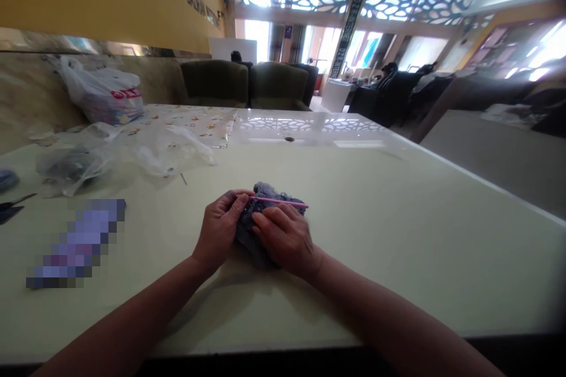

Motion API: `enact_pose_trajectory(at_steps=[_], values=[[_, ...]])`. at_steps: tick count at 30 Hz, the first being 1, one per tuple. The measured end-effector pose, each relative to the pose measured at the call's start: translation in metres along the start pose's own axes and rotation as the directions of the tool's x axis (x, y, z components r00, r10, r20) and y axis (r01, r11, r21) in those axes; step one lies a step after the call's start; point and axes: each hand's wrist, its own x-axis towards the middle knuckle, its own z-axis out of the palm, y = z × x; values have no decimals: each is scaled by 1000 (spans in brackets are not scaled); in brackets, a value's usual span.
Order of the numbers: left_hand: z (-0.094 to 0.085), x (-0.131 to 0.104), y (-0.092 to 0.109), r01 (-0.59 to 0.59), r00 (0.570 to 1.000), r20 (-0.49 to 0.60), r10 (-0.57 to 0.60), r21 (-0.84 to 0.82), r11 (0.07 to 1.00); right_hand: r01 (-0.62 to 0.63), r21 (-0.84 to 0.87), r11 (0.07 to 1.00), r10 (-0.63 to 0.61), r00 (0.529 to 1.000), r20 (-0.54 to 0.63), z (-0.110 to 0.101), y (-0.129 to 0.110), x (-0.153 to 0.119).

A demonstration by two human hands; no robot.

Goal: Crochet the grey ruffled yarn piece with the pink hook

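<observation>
My left hand (220, 225) is closed, its thumb and fingers pinching the left end of a slim pink crochet hook (283, 202) and the edge of a grey crocheted piece (252, 245). The hook runs sideways across the piece, its right end sticking out past my right hand. My right hand (285, 235) has its fingers curled against the front of the grey work, just below the hook. What its fingertips grip is partly hidden. The bunched yarn piece is held low over the white table (375, 235).
Left of my arms lies a blurred-out bluish object (82, 241), with dark scissors (13, 207) beyond it. Clear plastic bags (79, 165) and a filled white bag (106, 94) stand farther back. A small thin stick (183, 179) lies nearby. Armchairs (214, 82) face the far edge.
</observation>
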Motion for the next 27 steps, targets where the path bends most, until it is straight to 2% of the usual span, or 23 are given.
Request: enact_pose_trajectory(at_steps=[4,7,9,11,14,17,21,24,26,27], values=[[-11,10,2,-45,997,-67,41,-57,997,-245,262,933,253,967,3,3,-3,-3],[-16,14,5,-20,1000,-2,20,-160,987,-417,370,830,430,902,51,5,7,-4],[-18,15,7,-14,998,55,24,-176,984,-451,449,771,475,877,66,1,17,-2],[-20,15,8,-10,990,135,30,-144,990,-402,547,734,424,901,94,-8,24,3],[-21,15,10,14,960,279,13,-96,995,-266,597,757,206,964,168,-23,26,12],[-21,14,11,52,940,341,-12,-109,993,-168,513,842,130,986,109,-30,19,16],[-20,14,12,161,910,407,-72,-190,968,-74,347,935,67,997,32,-28,14,14],[-19,13,13,267,882,450,-143,-225,937,-127,408,904,116,992,52,-26,16,13],[-17,11,14,297,876,450,-174,-219,929,-237,511,826,208,971,114,-25,19,13],[-17,10,14,281,889,426,-170,-215,935,-298,562,771,250,954,163,-25,21,12]])
